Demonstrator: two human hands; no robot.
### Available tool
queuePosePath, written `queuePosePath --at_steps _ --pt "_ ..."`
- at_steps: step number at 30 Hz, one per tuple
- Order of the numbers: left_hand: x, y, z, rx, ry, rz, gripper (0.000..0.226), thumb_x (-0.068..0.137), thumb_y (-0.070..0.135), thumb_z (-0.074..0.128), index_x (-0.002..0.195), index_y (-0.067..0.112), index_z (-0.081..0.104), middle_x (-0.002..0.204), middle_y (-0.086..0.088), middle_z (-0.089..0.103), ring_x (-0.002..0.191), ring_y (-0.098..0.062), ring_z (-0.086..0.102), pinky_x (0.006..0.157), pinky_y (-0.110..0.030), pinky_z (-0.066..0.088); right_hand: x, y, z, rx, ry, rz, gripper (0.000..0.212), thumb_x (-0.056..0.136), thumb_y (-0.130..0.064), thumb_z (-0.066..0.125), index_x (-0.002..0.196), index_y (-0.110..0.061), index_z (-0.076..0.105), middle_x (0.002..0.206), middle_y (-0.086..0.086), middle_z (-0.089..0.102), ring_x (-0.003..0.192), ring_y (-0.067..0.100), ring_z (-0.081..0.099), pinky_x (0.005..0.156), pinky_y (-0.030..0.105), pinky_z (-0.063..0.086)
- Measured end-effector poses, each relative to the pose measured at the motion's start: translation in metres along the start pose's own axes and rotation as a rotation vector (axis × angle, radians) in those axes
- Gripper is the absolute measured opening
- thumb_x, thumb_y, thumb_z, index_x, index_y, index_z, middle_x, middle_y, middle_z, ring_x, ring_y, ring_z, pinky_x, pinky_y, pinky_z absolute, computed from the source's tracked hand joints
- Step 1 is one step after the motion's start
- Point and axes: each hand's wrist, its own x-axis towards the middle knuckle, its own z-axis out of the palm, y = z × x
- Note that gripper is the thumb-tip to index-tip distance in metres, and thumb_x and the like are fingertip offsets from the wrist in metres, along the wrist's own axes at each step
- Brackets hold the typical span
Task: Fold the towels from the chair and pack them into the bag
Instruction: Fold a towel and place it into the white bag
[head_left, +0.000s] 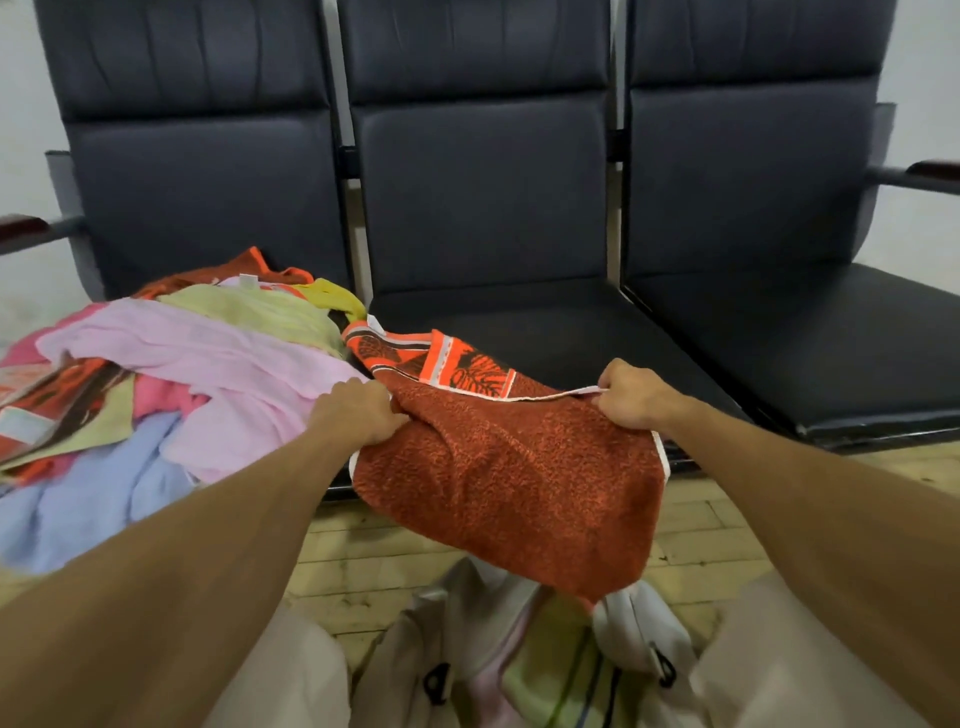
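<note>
Towel of rust-orange terry with a leaf-print border (509, 483) hangs off the dark padded chair seat (545, 332), my left grip (358, 410) and right grip (626, 392) each clamped on its upper part. Below lies the white fabric bag (639, 623); leftward, a heap of pastel towels (208, 364).

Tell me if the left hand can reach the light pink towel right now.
Probably yes: the light pink towel lies right beside the left hand with nothing between, though that hand grips the orange towel and would have to let go first.
</note>
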Motion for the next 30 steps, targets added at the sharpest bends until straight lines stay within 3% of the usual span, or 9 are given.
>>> queuePosePath --at_steps 4,8,11,13,16,18,24,27,30 --pt "0.005 0.012 0.000 -0.098 0.005 -0.013 0.036 0.090 0.040 0.053 0.114 0.013 0.059 0.119 -0.014 0.062 0.108 -0.032 0.057 0.097 -0.043 0.045 0.009 0.008 0.002 -0.018 0.003 0.016 0.035 0.092 -0.031 0.061 0.116 -0.005 0.064 0.116 0.015 0.063 0.102 0.029 0.061 0.081 0.033 0.048" --pt "0.001 0.023 -0.017 -0.759 0.038 -0.089 0.034 0.096 0.025 0.047 0.121 0.006 0.061 0.124 -0.014 0.061 0.112 -0.033 0.056 0.101 -0.041 0.043 0.014 0.007 -0.002 0.229 0.041 0.075 0.039 0.095 -0.031 0.056 0.119 -0.001 0.060 0.119 0.015 0.061 0.099 0.027 0.058 0.079 0.030 0.043" --pt "-0.013 0.020 -0.036 -1.286 0.032 -0.200 0.026 0.096 0.032 0.052 0.103 0.010 0.061 0.096 -0.005 0.066 0.084 -0.020 0.061 0.073 -0.033 0.050 0.013 0.006 -0.007 0.489 0.085 0.091 0.044 0.100 -0.031 0.047 0.130 0.001 0.054 0.129 0.016 0.057 0.117 0.030 0.055 0.096 0.034 0.042" --pt "-0.022 0.010 -0.047 -1.441 0.070 -0.211 0.023 0.091 0.037 0.061 0.088 0.014 0.061 0.082 -0.002 0.062 0.074 -0.017 0.058 0.063 -0.029 0.044 0.011 0.009 -0.011 0.670 0.098 0.093 0.044 0.098 -0.029 0.052 0.129 0.001 0.055 0.127 0.015 0.060 0.115 0.029 0.058 0.102 0.037 0.043" --pt "-0.030 -0.006 -0.057 -1.542 0.197 -0.191 0.012 0.087 0.030 0.066 0.084 0.019 0.064 0.087 -0.003 0.063 0.081 -0.017 0.057 0.072 -0.031 0.044 0.000 0.013 -0.021 0.936 0.151 0.134 0.032 0.093 -0.019 0.063 0.116 0.004 0.064 0.109 0.016 0.066 0.096 0.027 0.064 0.092 0.041 0.052" --pt "-0.034 -0.012 -0.062 -1.559 0.228 -0.196 0.009 0.090 0.024 0.062 0.084 0.018 0.062 0.085 -0.003 0.061 0.080 -0.016 0.056 0.069 -0.030 0.042 -0.007 0.016 -0.030 1.122 0.203 0.165 0.026 0.088 -0.013 0.069 0.107 0.004 0.067 0.103 0.017 0.067 0.087 0.027 0.065 0.087 0.041 0.054" --pt "-0.044 -0.016 -0.066 -1.543 0.218 -0.148 0.022 0.092 0.031 0.061 0.086 0.010 0.063 0.077 -0.004 0.055 0.074 -0.016 0.049 0.066 -0.031 0.040 -0.024 0.016 -0.045 1.495 0.261 0.148 0.009 0.082 -0.007 0.074 0.089 -0.005 0.069 0.099 0.016 0.069 0.091 0.026 0.066 0.090 0.043 0.055" --pt "-0.049 -0.016 -0.068 -1.585 0.113 -0.098 0.019 0.095 0.025 0.056 0.091 0.007 0.062 0.077 -0.006 0.054 0.070 -0.015 0.051 0.063 -0.031 0.041 -0.024 0.017 -0.050 1.579 0.273 0.150 0.010 0.082 -0.001 0.071 0.089 -0.008 0.072 0.107 0.018 0.069 0.093 0.026 0.067 0.092 0.044 0.055" --pt "-0.050 -0.022 -0.068 -1.588 -0.067 0.009 0.025 0.099 0.014 0.045 0.114 -0.001 0.057 0.094 -0.014 0.058 0.086 -0.021 0.056 0.073 -0.034 0.047 -0.022 0.019 -0.053 1.442 0.304 0.104 0.024 0.087 0.007 0.060 0.088 -0.013 0.074 0.109 0.014 0.069 0.101 0.025 0.066 0.093 0.041 0.054"
